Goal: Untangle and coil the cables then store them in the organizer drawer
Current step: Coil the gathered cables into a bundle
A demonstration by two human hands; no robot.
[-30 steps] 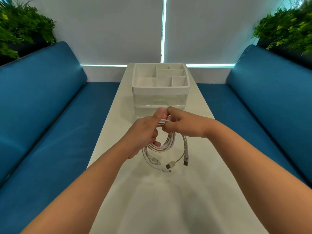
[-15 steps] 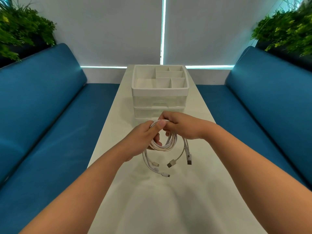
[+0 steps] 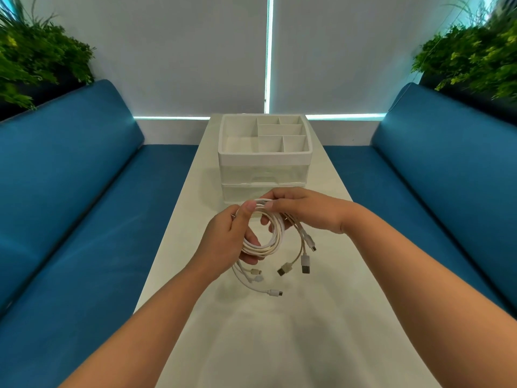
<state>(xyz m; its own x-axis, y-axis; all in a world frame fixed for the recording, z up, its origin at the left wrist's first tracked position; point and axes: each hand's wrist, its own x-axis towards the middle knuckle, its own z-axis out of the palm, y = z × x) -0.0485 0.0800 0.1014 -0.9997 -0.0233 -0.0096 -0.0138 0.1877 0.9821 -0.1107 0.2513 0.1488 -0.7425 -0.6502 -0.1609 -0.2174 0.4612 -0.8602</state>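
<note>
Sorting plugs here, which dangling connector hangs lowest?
The small plug on the thin white cable, below the left hand; the two big USB plugs hang higher.

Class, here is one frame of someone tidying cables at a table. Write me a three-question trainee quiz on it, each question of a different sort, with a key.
1. True or false: both drawers of the organizer are shut.
2. Which hand grips the cable coil? A) only the left hand B) only the right hand C) both
3. Fill in: the loose plug ends hang ____ the coil, above the table.

Key: 1 true; 2 C; 3 below.
</note>
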